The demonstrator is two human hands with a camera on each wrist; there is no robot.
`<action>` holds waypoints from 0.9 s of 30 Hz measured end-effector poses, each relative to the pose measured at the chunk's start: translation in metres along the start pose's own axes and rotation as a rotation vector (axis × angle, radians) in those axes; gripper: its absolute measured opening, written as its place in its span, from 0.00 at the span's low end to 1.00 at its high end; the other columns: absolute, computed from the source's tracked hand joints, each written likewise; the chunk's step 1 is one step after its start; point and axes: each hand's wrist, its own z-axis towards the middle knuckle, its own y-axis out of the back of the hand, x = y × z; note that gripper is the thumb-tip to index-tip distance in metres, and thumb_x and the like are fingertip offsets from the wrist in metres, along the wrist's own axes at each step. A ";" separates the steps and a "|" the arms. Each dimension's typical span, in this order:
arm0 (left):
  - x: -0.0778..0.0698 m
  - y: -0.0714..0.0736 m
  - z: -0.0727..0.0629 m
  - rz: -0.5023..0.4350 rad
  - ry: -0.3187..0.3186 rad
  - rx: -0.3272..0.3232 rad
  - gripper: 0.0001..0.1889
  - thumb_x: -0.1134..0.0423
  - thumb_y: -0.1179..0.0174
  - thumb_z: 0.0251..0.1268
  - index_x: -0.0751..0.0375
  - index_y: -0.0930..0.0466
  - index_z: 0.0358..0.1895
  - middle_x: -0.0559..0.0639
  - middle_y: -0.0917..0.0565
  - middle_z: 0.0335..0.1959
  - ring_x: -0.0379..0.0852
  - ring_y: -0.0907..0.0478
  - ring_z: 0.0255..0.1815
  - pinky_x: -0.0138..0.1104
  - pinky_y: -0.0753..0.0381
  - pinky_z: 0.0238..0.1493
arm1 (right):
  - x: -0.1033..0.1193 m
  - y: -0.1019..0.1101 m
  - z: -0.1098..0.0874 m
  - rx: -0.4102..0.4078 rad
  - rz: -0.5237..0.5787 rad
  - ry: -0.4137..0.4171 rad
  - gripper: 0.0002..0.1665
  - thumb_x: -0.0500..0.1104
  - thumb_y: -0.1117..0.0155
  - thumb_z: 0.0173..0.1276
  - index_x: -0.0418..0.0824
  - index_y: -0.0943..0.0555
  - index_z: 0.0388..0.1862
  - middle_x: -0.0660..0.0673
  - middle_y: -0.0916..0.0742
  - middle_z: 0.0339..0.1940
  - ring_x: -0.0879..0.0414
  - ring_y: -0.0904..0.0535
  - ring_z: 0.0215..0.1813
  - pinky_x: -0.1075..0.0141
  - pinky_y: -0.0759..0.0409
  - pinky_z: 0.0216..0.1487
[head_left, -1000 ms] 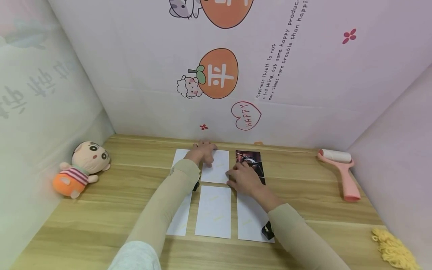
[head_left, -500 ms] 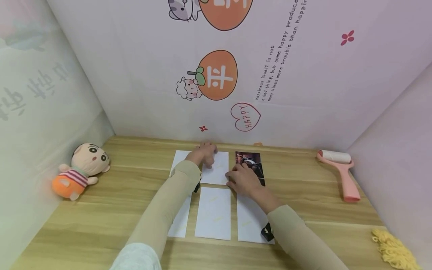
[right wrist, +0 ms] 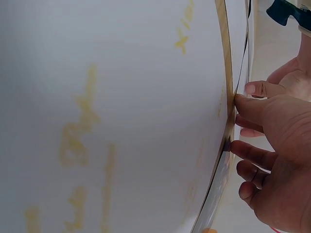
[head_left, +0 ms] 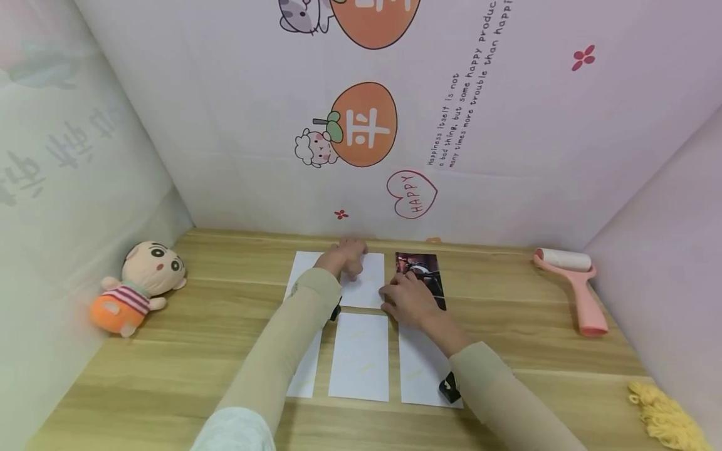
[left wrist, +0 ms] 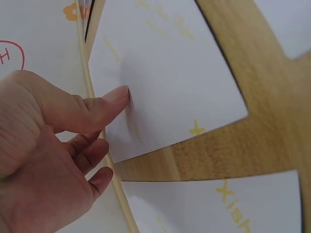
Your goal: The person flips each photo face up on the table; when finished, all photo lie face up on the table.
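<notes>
White cards with yellow lettering lie in two rows on the wooden table. My left hand [head_left: 345, 258] is over the back middle card [head_left: 369, 291]. In the left wrist view its thumb [left wrist: 114, 99] lies over that card [left wrist: 170, 73], with the fingers by the card's back edge, loosely bent. My right hand [head_left: 410, 299] rests over the back right card, a dark photo print [head_left: 431, 275], and covers part of it. Its thumb and index finger are at the gap beside the back middle card. Neither hand visibly grips anything. The front right card [head_left: 420, 369] fills much of the right wrist view.
The back left card [head_left: 299, 266] and front left card [head_left: 304, 369] are partly behind my left arm. A front middle card [head_left: 359, 357] lies between the arms. A plush doll [head_left: 141, 285] sits left; a pink roller [head_left: 578, 285] and yellow yarn [head_left: 668, 416] lie right. Printed walls enclose the table.
My left hand has shifted slightly to the right over the back middle card. The right hand and the cards stay where they were.
</notes>
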 end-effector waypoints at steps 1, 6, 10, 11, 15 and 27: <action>0.000 0.000 0.000 -0.004 0.011 0.000 0.39 0.72 0.33 0.61 0.49 0.33 0.76 0.55 0.39 0.81 0.55 0.48 0.85 0.54 0.51 0.87 | 0.000 0.000 0.000 0.001 0.003 0.001 0.19 0.50 0.28 0.70 0.47 0.12 0.57 0.40 0.13 0.56 0.43 0.21 0.56 0.48 0.18 0.58; 0.001 0.001 -0.005 -0.019 0.025 0.004 0.38 0.72 0.32 0.60 0.48 0.33 0.74 0.56 0.40 0.80 0.56 0.48 0.83 0.55 0.45 0.85 | -0.001 -0.001 0.000 0.010 0.010 -0.002 0.20 0.51 0.28 0.70 0.47 0.12 0.58 0.41 0.13 0.56 0.44 0.21 0.56 0.49 0.18 0.58; 0.003 0.004 -0.011 -0.049 -0.014 -0.016 0.34 0.72 0.32 0.58 0.50 0.29 0.69 0.57 0.37 0.77 0.57 0.46 0.81 0.54 0.43 0.83 | -0.002 -0.001 0.000 0.007 -0.002 -0.006 0.20 0.50 0.28 0.70 0.48 0.12 0.58 0.41 0.13 0.56 0.44 0.21 0.56 0.49 0.18 0.58; 0.003 0.004 -0.012 -0.058 -0.024 -0.023 0.33 0.73 0.32 0.58 0.51 0.28 0.67 0.57 0.36 0.76 0.57 0.45 0.80 0.54 0.43 0.83 | -0.002 -0.001 0.000 0.009 -0.002 -0.008 0.20 0.50 0.28 0.70 0.47 0.12 0.58 0.41 0.13 0.56 0.44 0.22 0.57 0.49 0.19 0.59; 0.006 0.005 -0.014 -0.069 -0.045 -0.041 0.31 0.71 0.30 0.56 0.52 0.27 0.65 0.57 0.34 0.74 0.58 0.44 0.80 0.55 0.46 0.85 | -0.002 0.000 0.000 0.011 0.003 -0.011 0.20 0.50 0.28 0.70 0.47 0.12 0.58 0.41 0.13 0.57 0.44 0.21 0.56 0.49 0.18 0.58; 0.004 0.007 -0.023 -0.134 -0.047 -0.026 0.37 0.72 0.32 0.61 0.55 0.33 0.74 0.57 0.27 0.71 0.57 0.35 0.74 0.51 0.30 0.76 | 0.000 0.001 0.000 0.023 0.007 -0.023 0.20 0.50 0.29 0.71 0.47 0.12 0.59 0.40 0.13 0.58 0.43 0.22 0.58 0.48 0.19 0.60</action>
